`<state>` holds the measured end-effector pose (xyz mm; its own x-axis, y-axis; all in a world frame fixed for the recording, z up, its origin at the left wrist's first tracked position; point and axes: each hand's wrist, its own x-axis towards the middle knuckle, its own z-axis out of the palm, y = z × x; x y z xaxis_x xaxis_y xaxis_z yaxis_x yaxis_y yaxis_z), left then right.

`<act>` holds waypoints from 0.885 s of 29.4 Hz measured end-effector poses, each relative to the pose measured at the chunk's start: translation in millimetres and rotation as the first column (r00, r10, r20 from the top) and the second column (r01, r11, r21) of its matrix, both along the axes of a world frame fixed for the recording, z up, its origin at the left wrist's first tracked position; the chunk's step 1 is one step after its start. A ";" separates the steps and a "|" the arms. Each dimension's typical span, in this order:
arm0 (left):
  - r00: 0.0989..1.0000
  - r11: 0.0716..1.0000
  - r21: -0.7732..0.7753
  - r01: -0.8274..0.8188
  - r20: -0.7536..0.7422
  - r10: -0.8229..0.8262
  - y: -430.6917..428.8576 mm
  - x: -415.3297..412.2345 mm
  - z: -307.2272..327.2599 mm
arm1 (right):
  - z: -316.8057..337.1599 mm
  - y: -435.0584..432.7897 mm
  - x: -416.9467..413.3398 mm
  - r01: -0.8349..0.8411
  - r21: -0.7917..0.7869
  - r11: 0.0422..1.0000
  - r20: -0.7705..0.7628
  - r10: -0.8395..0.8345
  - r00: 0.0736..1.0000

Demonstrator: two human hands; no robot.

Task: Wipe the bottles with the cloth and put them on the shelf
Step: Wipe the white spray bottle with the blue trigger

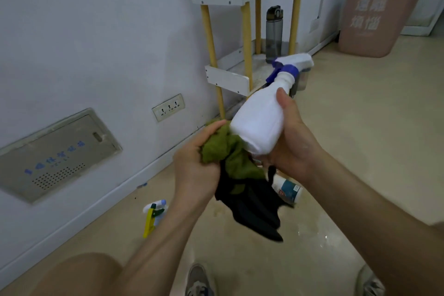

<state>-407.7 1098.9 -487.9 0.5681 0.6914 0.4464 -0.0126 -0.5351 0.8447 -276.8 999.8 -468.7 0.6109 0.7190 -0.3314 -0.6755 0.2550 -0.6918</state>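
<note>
Bottle [259, 118] gripped by right hand [293, 142], base partly hidden by cloth [225, 151] left hand [194, 158] clutches.

Pink bin [374, 19] top R, triple outlet [168, 107] + grey vent panel [57, 154] on wall [72, 31] at L

Soft, even indoor light, rather dim, tints the wall [96, 31] cool. Shadows are faint and diffuse. Pale wet glints mark the floor [312, 235] at 5 o'clock. Motion blur smears the spray bottle [259, 125] nozzle and the cloth [252, 209]. Wide-angle distortion tilts the shelf [230, 77] and bin [374, 19] at 1 o'clock.
</note>
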 end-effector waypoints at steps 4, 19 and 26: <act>0.988 0.900 -0.436 0.016 0.143 0.051 13.4 -8.4 14.1 | 2.0 3.4 -5.1 -0.017 0.041 0.999 0.022 0.016 1.000; 0.976 0.638 -0.770 -0.010 0.131 0.173 55.2 -61.5 49.0 | 24.7 102.0 -134.8 0.312 0.334 0.889 0.806 -0.441 0.394; 0.981 0.808 -0.558 -0.190 -0.068 0.184 111.1 -108.4 49.9 | 35.0 148.2 -126.9 0.109 0.011 0.994 0.762 -0.079 0.643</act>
<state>-516.1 1210.0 -438.0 0.4041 0.9130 -0.0554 0.0488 0.0389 0.9980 -403.7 1148.0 -433.7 0.7225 0.6411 0.2590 0.1184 0.2543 -0.9598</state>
